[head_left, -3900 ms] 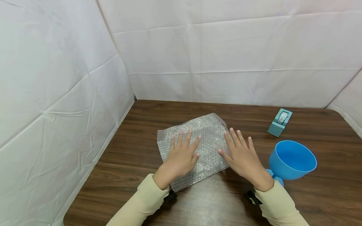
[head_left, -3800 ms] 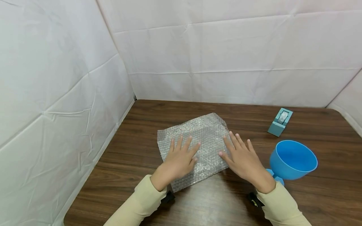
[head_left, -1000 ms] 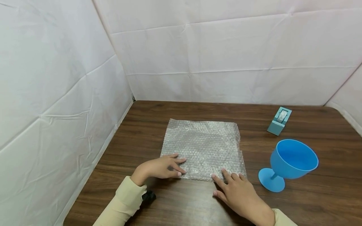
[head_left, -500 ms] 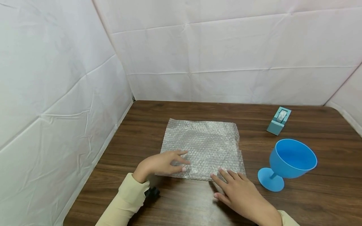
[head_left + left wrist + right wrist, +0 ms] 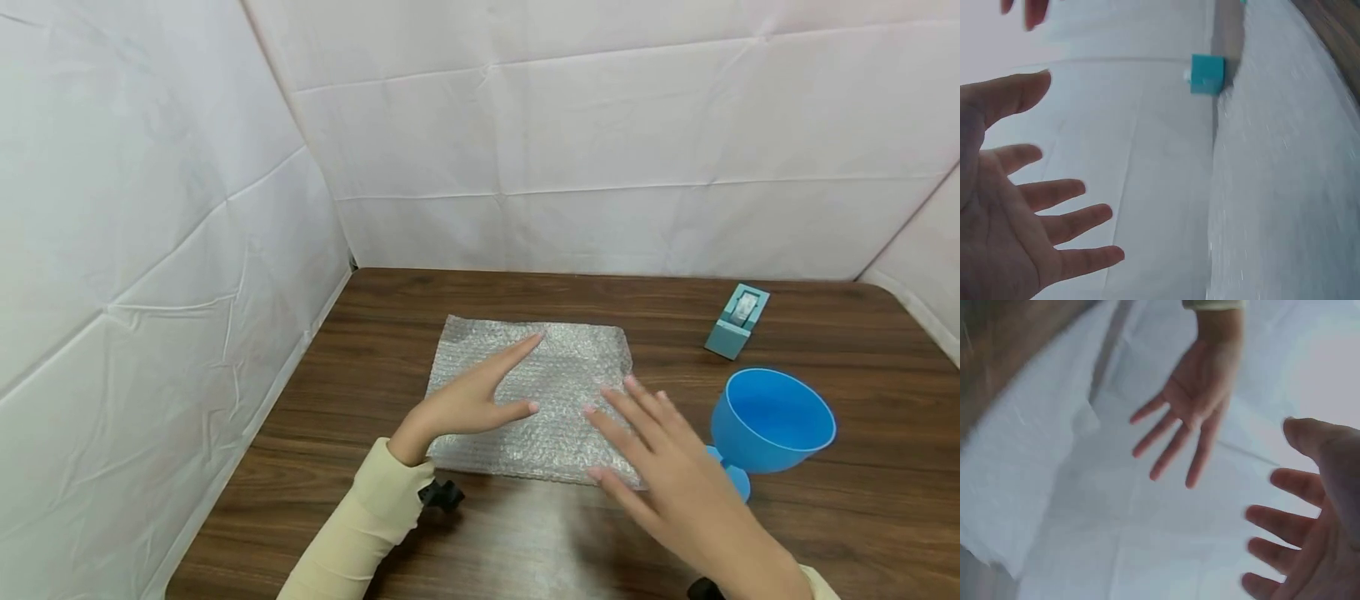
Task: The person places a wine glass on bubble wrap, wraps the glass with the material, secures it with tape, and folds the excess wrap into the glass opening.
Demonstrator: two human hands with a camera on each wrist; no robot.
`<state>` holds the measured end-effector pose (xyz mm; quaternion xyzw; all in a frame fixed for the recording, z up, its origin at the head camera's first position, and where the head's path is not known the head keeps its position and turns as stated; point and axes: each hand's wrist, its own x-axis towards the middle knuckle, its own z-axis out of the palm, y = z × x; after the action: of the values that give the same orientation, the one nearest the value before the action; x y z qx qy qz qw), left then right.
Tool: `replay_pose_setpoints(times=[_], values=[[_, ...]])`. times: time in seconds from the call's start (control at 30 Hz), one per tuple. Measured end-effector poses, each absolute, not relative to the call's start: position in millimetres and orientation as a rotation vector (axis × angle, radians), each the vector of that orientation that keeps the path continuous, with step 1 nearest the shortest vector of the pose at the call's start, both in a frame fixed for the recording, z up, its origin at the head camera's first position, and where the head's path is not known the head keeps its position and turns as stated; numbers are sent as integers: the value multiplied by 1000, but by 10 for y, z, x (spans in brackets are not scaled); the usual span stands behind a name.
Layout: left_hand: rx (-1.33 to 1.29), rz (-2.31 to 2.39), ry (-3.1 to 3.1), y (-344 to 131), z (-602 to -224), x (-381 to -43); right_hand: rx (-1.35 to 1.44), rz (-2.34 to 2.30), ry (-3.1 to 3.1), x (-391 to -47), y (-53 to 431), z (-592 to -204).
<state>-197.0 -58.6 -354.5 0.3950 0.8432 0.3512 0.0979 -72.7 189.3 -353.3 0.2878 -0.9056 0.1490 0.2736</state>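
A sheet of bubble wrap (image 5: 555, 442) lies flat and squared to the table in the head view. Above its left part is my left hand (image 5: 468, 400), fingers straight and thumb spread away, holding nothing. My right hand (image 5: 675, 467) hovers over the sheet's near right corner with its fingers spread. Both palms face inward; the left wrist view shows the left palm (image 5: 1004, 231) with fingers apart, raised beside the bubble wrap (image 5: 1285, 175). In the right wrist view the left hand (image 5: 1200, 394) appears opposite the right hand (image 5: 1310, 531), with a gap between them.
A blue goblet-shaped cup (image 5: 772, 421) stands on the right, its foot partly hidden behind my right hand. Farther back is a teal tape dispenser (image 5: 737, 322). White cloth walls (image 5: 600, 150) border the brown wooden table (image 5: 322, 433) at the back and sides.
The bubble wrap has been turned from slanted to straight. Over the last second both hands have lifted off its near edge, the left moving right and forward, palms turning inward.
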Motion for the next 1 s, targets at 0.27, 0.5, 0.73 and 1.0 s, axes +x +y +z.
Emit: replay_pose_setpoints(times=[0.27, 0.5, 0.73, 1.0], values=[[1201, 1192, 2411, -121, -3493, -1995, 607, 579, -2220, -686, 2236, -3230], [1202, 1264, 2287, 270, -3502, -1971, 340, 716, -2225, -632, 2641, -3200], [1210, 1269, 2166, 615, -3550, -1916, 45, 939, -2338, -571, 2996, -3307], [1163, 1334, 2065, 914, -3653, -1888, 123, 1116, -2397, -639, 3357, -3608]])
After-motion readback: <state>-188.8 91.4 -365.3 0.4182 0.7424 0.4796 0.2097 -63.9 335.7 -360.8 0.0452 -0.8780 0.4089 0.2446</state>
